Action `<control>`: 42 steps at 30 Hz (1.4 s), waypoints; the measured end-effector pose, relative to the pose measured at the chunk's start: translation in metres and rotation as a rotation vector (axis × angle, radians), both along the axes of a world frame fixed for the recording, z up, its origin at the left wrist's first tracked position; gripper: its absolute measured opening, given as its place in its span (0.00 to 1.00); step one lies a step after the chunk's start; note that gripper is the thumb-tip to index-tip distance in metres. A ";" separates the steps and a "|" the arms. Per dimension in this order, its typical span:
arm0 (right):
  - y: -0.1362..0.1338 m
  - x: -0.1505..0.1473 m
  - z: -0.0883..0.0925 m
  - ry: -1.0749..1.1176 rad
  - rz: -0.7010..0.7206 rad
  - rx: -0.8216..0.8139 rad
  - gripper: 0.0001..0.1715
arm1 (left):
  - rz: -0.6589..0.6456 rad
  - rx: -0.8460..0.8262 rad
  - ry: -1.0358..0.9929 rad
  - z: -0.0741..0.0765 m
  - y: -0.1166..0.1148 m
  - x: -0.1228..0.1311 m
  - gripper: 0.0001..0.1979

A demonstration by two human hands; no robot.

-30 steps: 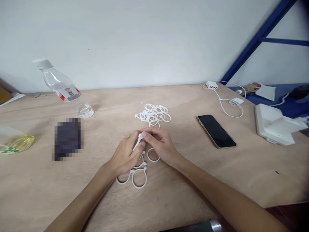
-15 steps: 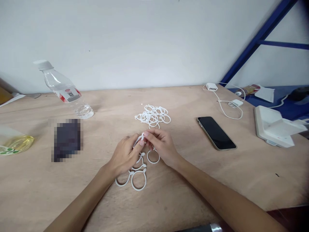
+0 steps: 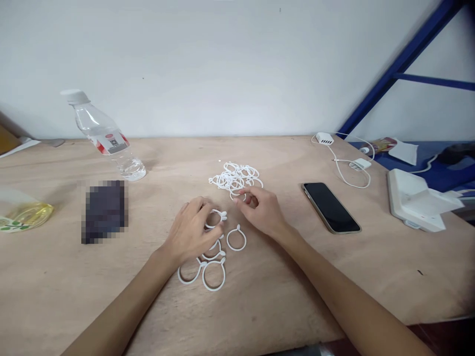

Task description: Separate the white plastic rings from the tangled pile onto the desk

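Note:
A tangled pile of white plastic rings (image 3: 236, 177) lies mid-table. My right hand (image 3: 261, 210) rests at the pile's near edge, its fingertips pinching one ring of the pile. My left hand (image 3: 192, 231) holds a single closed white ring (image 3: 215, 218) between thumb and fingers, just above the table. Several closed rings (image 3: 213, 274) lie flat below and beside my left hand, one ring (image 3: 236, 239) lying apart between my two hands.
A water bottle (image 3: 106, 137) leans at the back left. A blurred dark object (image 3: 105, 210) and a yellowish bag (image 3: 23, 216) sit left. A black phone (image 3: 330, 206), a white charger with cable (image 3: 339, 153) and a white device (image 3: 418, 200) are on the right.
My hands have parted: the right hand let go of the ring and moved back-right to the pile. The left hand keeps the ring, now closed into a loop.

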State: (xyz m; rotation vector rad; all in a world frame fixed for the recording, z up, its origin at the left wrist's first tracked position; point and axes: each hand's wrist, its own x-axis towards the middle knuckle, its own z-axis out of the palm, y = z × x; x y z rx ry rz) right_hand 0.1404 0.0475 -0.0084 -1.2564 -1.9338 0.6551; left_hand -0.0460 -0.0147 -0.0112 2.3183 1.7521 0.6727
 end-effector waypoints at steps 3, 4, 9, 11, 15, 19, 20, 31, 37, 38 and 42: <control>0.005 0.006 -0.003 -0.276 0.004 -0.016 0.11 | -0.005 0.043 0.024 -0.001 0.000 -0.001 0.23; 0.005 0.007 -0.004 -0.307 0.015 -0.036 0.10 | -0.016 0.038 0.018 -0.001 0.000 -0.001 0.24; 0.006 0.005 -0.006 -0.098 0.090 -0.093 0.09 | -0.015 -0.047 -0.139 0.004 0.001 -0.001 0.14; 0.009 0.004 -0.005 0.115 0.101 -0.183 0.11 | 0.005 -0.049 -0.190 0.004 0.003 -0.001 0.14; 0.009 0.002 0.000 0.504 0.108 -0.346 0.14 | 0.008 -0.018 -0.240 0.005 0.003 -0.001 0.15; -0.007 -0.005 0.005 0.362 0.224 -0.173 0.09 | 0.057 -0.110 -0.429 0.009 0.001 0.002 0.24; -0.012 -0.007 0.005 0.273 0.292 -0.094 0.07 | 0.070 -0.149 -0.511 0.011 0.000 0.003 0.27; -0.029 -0.017 -0.004 0.108 0.391 0.146 0.06 | -0.106 -0.540 -1.143 0.013 0.004 0.008 0.27; -0.029 -0.019 -0.004 0.300 0.349 -0.062 0.05 | -0.112 -0.509 -1.137 0.008 0.004 0.005 0.18; -0.029 -0.020 -0.002 0.371 0.314 -0.116 0.05 | -0.101 -0.482 -1.100 0.008 0.003 0.005 0.18; -0.026 -0.021 0.004 0.654 0.248 -0.385 0.10 | 0.037 -0.184 -0.710 0.006 0.001 0.004 0.20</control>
